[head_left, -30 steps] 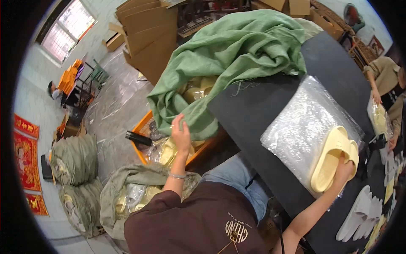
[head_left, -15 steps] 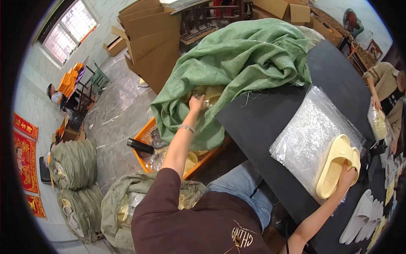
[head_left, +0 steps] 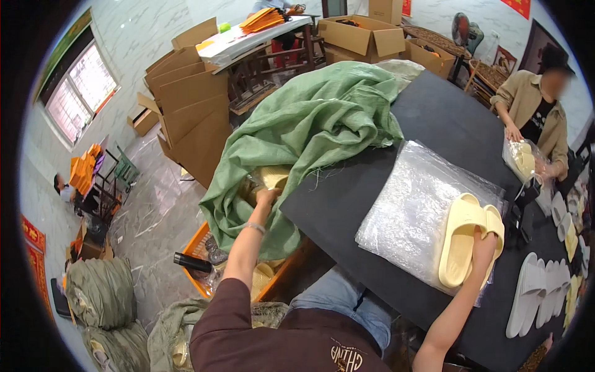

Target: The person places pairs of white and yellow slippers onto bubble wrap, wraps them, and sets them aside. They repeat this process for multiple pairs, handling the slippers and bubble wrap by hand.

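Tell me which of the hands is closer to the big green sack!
Left. The left hand is at the opening of the green sack; the right hand is farther away, at the yellow slippers over the black table.

Left hand (head_left: pixel 267 196) reaches forward while right hand (head_left: pixel 484 245) pinches

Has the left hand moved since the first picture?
Yes. Judged against the orange crate, the left hand has gone forward, farther beyond the crate, to the opening of the green sack.
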